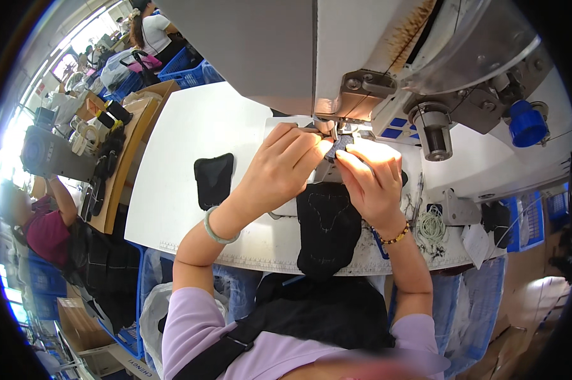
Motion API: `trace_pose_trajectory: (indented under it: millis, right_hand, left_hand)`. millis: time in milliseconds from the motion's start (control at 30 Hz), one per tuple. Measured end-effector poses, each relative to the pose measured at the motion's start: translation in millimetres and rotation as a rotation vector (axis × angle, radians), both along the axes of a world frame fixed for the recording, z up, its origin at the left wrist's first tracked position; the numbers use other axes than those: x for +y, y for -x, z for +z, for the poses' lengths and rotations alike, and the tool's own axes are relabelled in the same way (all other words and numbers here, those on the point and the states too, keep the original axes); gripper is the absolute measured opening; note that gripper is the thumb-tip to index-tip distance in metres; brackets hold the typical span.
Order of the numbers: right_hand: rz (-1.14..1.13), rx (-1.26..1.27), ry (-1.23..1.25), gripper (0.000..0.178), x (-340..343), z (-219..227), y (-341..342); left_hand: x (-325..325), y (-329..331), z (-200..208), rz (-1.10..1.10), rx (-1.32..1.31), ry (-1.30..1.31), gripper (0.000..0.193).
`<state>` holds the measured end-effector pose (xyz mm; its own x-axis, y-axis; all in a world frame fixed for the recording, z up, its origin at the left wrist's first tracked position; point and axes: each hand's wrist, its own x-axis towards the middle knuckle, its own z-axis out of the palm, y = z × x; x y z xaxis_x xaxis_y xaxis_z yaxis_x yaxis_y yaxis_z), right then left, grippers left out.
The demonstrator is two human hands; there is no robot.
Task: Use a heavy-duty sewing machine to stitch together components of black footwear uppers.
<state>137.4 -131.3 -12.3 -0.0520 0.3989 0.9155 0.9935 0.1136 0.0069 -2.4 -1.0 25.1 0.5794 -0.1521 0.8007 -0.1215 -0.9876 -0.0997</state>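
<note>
A small dark fabric piece (340,145) lies under the needle area of a white sewing machine (355,57), lit by its lamp. My left hand (286,158) pinches its left side, close to the presser foot. From the right, my right hand (373,180) grips the same piece with thumb and fingers closed. Just below my hands, a larger black shaped panel (327,231) with light stitch lines hangs slightly over the table's front edge. Another black cut piece (214,180) rests on the white table (165,190), left of my left forearm.
A coil of pale cord (432,228) and thread scraps lie right of my right wrist. The machine head overhangs the work, with a blue knob (528,123) at right. Blue crates (526,221) stand beyond the table. Another person (48,218) sits at the left.
</note>
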Motion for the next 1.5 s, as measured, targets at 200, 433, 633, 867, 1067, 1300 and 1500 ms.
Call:
trace_pose_trajectory:
  millis: [200,433,633,867,1067,1300,1500]
  right_hand:
    - [0.024,0.059,0.049,0.028,-6.3,3.8,1.7]
    - [-0.056,0.097,0.058,0.023,-5.0,8.2,2.6]
    - [-0.087,0.095,0.093,0.022,-6.1,11.9,1.4]
    - [-0.058,0.106,0.073,0.023,-3.9,5.8,-3.2]
    - [0.094,-0.013,-0.094,0.038,1.4,-11.5,9.7]
    - [0.215,0.004,-0.055,0.042,-5.5,-15.3,9.2]
    - [0.251,-0.05,-0.064,0.035,-12.5,-2.2,-3.0]
  left_hand:
    - [-8.1,2.8,5.4,0.079,0.049,-0.028,0.024]
    - [-23.9,7.1,14.5,0.207,0.148,-0.072,0.034]
    - [7.2,7.3,1.6,-0.017,0.135,0.133,0.036]
    - [35.1,6.6,-14.2,-0.302,0.133,0.368,0.051]
    - [30.9,13.2,-3.3,-0.252,0.199,0.244,0.059]
    - [-15.8,20.1,3.0,0.035,0.141,0.085,0.05]
    - [-41.8,7.8,-5.6,0.2,0.099,0.019,0.045]
